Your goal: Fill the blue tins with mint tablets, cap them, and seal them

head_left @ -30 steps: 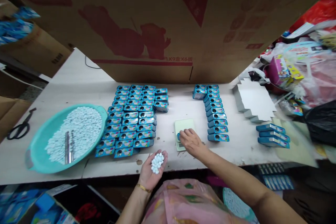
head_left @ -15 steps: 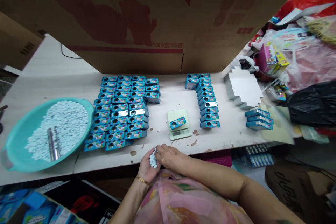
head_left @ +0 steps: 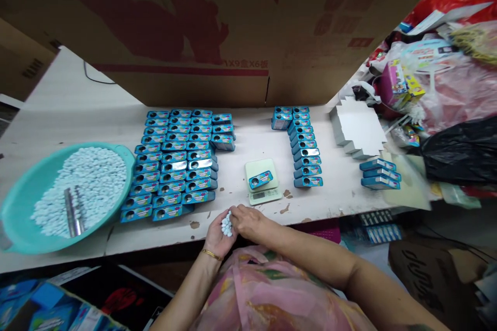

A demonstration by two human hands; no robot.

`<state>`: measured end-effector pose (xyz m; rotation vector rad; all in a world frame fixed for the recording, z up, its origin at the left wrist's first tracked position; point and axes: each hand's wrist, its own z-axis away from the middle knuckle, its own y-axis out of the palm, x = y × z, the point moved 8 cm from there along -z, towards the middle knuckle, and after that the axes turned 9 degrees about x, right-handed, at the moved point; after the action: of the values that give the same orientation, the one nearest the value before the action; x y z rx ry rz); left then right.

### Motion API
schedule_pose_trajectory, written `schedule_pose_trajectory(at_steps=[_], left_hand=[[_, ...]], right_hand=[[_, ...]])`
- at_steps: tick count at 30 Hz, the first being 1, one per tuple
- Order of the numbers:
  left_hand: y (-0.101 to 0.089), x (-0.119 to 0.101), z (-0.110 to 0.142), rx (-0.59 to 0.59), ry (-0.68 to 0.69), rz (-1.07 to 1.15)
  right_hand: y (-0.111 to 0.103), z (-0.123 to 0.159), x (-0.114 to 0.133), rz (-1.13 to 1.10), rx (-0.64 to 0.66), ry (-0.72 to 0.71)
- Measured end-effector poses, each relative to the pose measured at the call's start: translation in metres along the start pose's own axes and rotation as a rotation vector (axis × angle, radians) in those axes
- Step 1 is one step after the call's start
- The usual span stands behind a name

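Observation:
My left hand (head_left: 218, 237) is cupped palm up at the table's front edge, holding a small heap of pale blue candies (head_left: 227, 224). Bent over that heap from the right is my right hand (head_left: 248, 222), its fingers closed at the edge of the candies; whatever is between the fingertips is hidden. Just beyond my hands, a small blue tin (head_left: 261, 179) with a round dark opening lies on a pale kitchen scale (head_left: 265, 195). At the left, a turquoise basin (head_left: 130, 165) contains many more candies and a metal scoop (head_left: 70, 212).
Rows of blue tins (head_left: 173, 166) stand between basin and scale, with another column of tins (head_left: 308, 161) right of the scale. Further right are stacked white cardboard sheets (head_left: 359, 124) and several tins (head_left: 380, 175). A large cardboard box (head_left: 233, 20) walls off the back; plastic bags (head_left: 458, 150) crowd the right.
The whole view has shifted slightly. My right fingers stay bent over the candies in my left palm, with only a small movement. The tin on the scale stays put.

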<state>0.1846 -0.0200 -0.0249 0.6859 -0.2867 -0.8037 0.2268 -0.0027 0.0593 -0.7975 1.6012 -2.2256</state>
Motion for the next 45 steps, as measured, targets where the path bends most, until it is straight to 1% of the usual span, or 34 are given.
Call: schedule_pose_trajectory(at_steps=[2,3,5,6,7,8,9,10,11,12,13,14,15,16,18,20,22,23,25,28,32,38,42,45], left_hand=[[0.004,0.001,-0.003,-0.006,-0.008,0.004],[0.005,0.001,-0.004,-0.015,-0.011,0.009],[0.009,-0.001,-0.005,-0.028,0.005,0.019],[0.010,-0.003,-0.006,-0.029,0.018,0.024],[0.012,-0.005,-0.006,-0.030,0.034,0.026],[0.013,-0.008,-0.007,-0.032,0.053,0.027],[0.013,-0.011,-0.007,-0.037,0.071,0.028],[0.012,-0.013,-0.008,-0.043,0.085,0.030],[0.012,-0.016,-0.009,-0.050,0.098,0.033],[0.011,-0.019,-0.010,-0.056,0.110,0.034],[0.010,-0.022,-0.011,-0.060,0.119,0.036],[0.010,-0.024,-0.013,-0.059,0.126,0.039],[0.010,-0.027,-0.015,-0.054,0.131,0.041],[0.010,-0.029,-0.018,-0.044,0.139,0.045],[0.013,-0.035,-0.023,-0.014,0.168,0.057],[0.018,-0.040,-0.030,0.020,0.194,0.062],[0.024,-0.043,-0.036,0.049,0.198,0.055],[0.028,-0.043,-0.039,0.064,0.191,0.051],[0.035,-0.041,-0.044,0.092,0.174,0.053],[0.045,-0.037,-0.049,0.133,0.151,0.069],[0.049,-0.033,-0.053,0.164,0.123,0.080],[0.047,-0.031,-0.056,0.171,0.106,0.085],[0.052,-0.027,-0.055,0.172,0.077,0.089],[0.054,-0.025,-0.054,0.156,0.068,0.095]], right_hand=[[-0.004,-0.001,-0.001,0.002,-0.018,-0.013],[-0.009,0.001,-0.002,-0.007,-0.042,-0.046],[-0.023,0.009,-0.009,-0.066,-0.153,-0.100],[-0.032,0.016,-0.021,-0.117,-0.247,-0.074],[-0.041,0.025,-0.039,-0.181,-0.360,0.000],[-0.046,0.037,-0.063,-0.255,-0.473,0.117],[-0.047,0.049,-0.089,-0.333,-0.565,0.253],[-0.042,0.059,-0.113,-0.412,-0.616,0.368],[-0.034,0.063,-0.134,-0.489,-0.617,0.431],[-0.024,0.061,-0.149,-0.563,-0.577,0.440],[-0.015,0.056,-0.159,-0.633,-0.515,0.417],[-0.007,0.048,-0.164,-0.692,-0.447,0.376],[-0.003,0.040,-0.164,-0.731,-0.392,0.333],[-0.004,0.032,-0.160,-0.741,-0.358,0.293],[-0.020,0.023,-0.142,-0.661,-0.330,0.224],[-0.043,0.019,-0.115,-0.469,-0.311,0.162],[-0.062,0.017,-0.089,-0.244,-0.256,0.115],[-0.067,0.016,-0.079,-0.141,-0.221,0.100],[-0.073,0.014,-0.067,0.023,-0.166,0.093],[-0.075,0.011,-0.061,0.150,-0.140,0.101],[-0.077,0.011,-0.055,0.202,-0.145,0.077],[-0.078,0.014,-0.064,0.192,-0.169,0.137],[-0.079,0.019,-0.061,0.187,-0.191,0.112],[-0.076,0.022,-0.071,0.130,-0.201,0.143]])
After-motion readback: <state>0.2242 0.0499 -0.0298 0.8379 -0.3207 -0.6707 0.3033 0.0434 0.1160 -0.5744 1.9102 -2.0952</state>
